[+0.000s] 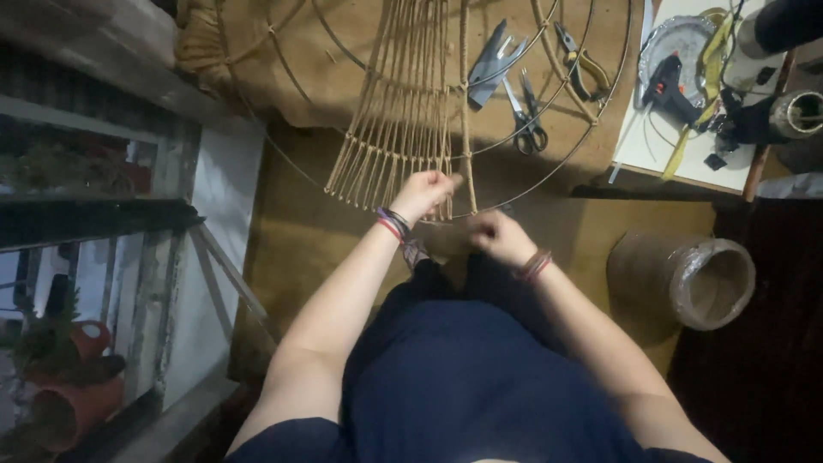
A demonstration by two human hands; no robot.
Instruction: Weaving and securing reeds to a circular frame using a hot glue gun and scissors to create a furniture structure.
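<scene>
A large round wire frame (549, 167) lies on a brown surface, with several jute cords (403, 111) strung across it in a fan. My left hand (422, 194) is closed on the cord ends at the frame's near rim. My right hand (499, 237) is just right of it and lower, fingers curled, seemingly pinching a cord end; what it holds is blurred. Both wrists wear thread bands.
Scissors (529, 120), yellow-handled pliers (581, 64) and a grey tool (493, 60) lie inside the frame. At the right, a white board (664, 154) carries a black glue gun (670, 90) and tape rolls (797, 116). A plastic-wrapped roll (686, 276) lies on the floor. A window is at the left.
</scene>
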